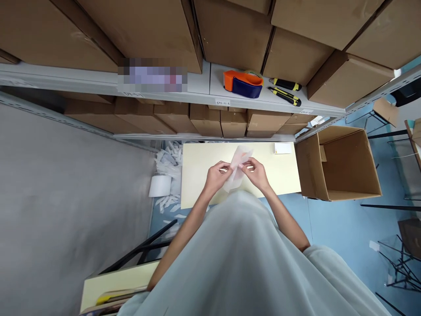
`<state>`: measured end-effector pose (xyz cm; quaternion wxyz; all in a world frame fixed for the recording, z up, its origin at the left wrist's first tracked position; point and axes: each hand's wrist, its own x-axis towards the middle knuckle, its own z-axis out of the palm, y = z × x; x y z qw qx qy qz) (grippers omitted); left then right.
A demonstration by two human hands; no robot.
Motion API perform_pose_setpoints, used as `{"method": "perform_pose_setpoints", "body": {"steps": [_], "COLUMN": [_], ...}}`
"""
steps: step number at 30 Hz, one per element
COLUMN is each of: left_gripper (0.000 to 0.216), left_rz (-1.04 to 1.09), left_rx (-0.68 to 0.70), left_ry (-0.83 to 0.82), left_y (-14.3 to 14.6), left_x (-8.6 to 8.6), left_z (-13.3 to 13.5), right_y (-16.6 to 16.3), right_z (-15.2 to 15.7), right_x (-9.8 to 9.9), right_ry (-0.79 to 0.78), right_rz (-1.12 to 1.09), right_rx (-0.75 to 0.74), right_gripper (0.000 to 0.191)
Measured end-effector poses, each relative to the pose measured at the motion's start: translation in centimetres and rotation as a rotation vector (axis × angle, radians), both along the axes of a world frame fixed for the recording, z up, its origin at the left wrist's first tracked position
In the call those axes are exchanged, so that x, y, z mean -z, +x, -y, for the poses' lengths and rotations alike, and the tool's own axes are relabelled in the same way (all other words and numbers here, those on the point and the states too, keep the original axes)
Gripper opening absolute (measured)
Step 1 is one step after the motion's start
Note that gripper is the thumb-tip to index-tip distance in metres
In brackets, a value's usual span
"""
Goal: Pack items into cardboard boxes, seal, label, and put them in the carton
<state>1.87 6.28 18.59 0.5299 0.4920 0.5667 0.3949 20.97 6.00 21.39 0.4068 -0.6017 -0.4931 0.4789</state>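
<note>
The left hand [217, 176] and right hand [256, 174] each pinch the thin translucent bag [236, 177], over the cream tabletop [199, 164]; the step in hand looks like fingertip work on it; the next move seems to call for light, steady pinches, as the material looks flimsy.

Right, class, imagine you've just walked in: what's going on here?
A person's left hand and right hand are holding a thin, whitish packet above a pale table. A small white box lies near the table's far edge. An open cardboard box stands to the right.
</note>
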Motion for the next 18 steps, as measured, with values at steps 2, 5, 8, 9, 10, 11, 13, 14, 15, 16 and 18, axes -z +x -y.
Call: {"method": "perform_pose_setpoints", "body": {"steps": [2, 5, 8, 9, 10, 11, 13, 14, 15, 16, 18], "left_gripper": [0.029, 0.020, 0.015, 0.015, 0.014, 0.014, 0.014, 0.014, 0.014, 0.015, 0.015], "left_rz": [-0.060, -0.157, -0.214, -0.218, -0.216, -0.210, -0.196, -0.190, -0.184, -0.176, -0.157], "left_rx": [0.036, 0.056, 0.039, 0.029, 0.015, -0.004, -0.061, -0.099, -0.140, -0.185, -0.261], "left_ry": [0.074, 0.152, 0.168, 0.165, 0.158, 0.149, 0.121, 0.102, 0.082, 0.062, 0.035], "left_y": [0.3, 0.6, 0.9, 1.0, 1.1, 1.3, 1.6, 1.8, 2.0, 2.2, 2.5], "left_x": [-0.2, -0.5, -0.8, -0.9, -0.9, -1.0, -1.1, -1.1, -1.2, -1.2, -1.4], "left_z": [0.2, 0.5, 0.6, 0.6, 0.6, 0.6, 0.5, 0.5, 0.4, 0.4, 0.5], "right_y": [-0.4, -0.7, -0.8, -0.8, -0.8, -0.9, -0.9, -1.0, -1.0, -1.1, -1.3], "right_z": [-0.5, -1.3, -1.7, -1.8, -1.8, -1.8, -1.6, -1.4, -1.1, -0.8, 0.2], "right_x": [-0.1, 0.3, 0.7, 0.7, 0.7, 0.7, 0.4, 0.2, -0.1, -0.3, -0.9], "right_ry": [-0.013, -0.005, -0.024, -0.030, -0.035, -0.037, -0.030, -0.019, -0.002, 0.019, 0.059], "right_rz": [-0.036, -0.089, -0.206, -0.248, -0.287, -0.319, -0.360, -0.361, -0.345, -0.312, -0.216], "right_rx": [-0.006, 0.036, 0.059, 0.067, 0.068, 0.063, 0.045, 0.050, 0.075, 0.119, 0.209], "right_gripper": [0.041, 0.042, 0.045, 0.047, 0.049, 0.052, 0.056, 0.059, 0.059, 0.056, 0.044]}}
